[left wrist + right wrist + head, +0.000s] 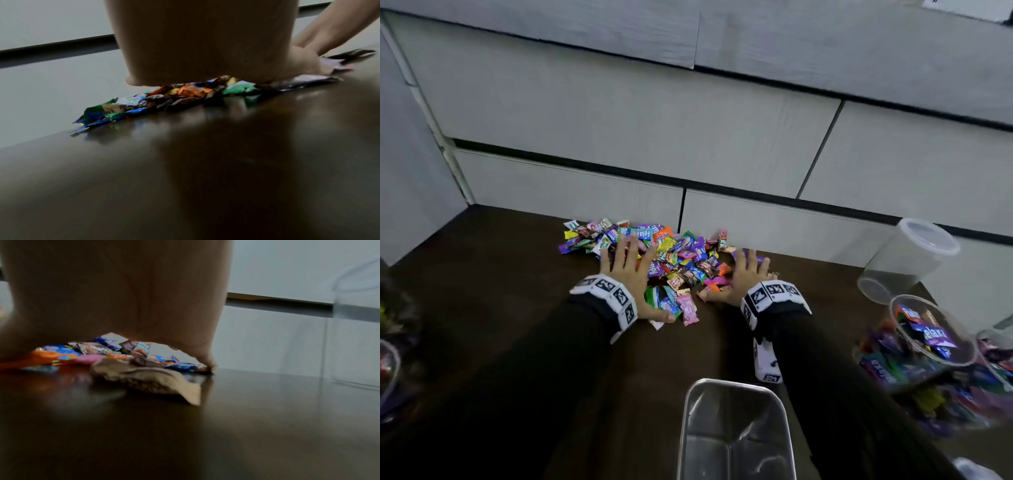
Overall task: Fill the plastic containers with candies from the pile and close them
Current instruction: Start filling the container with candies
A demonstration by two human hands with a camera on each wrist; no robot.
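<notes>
Head view, dark wooden table (pixel 510 291), pale grey cabinet fronts (pixel 619 113) behind

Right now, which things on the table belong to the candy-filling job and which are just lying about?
Job:
candy pile
left hand and right hand, flat on it
filled tub
clear lidded tub

Just lying about:
metal tray
white cupboard fronts
</notes>
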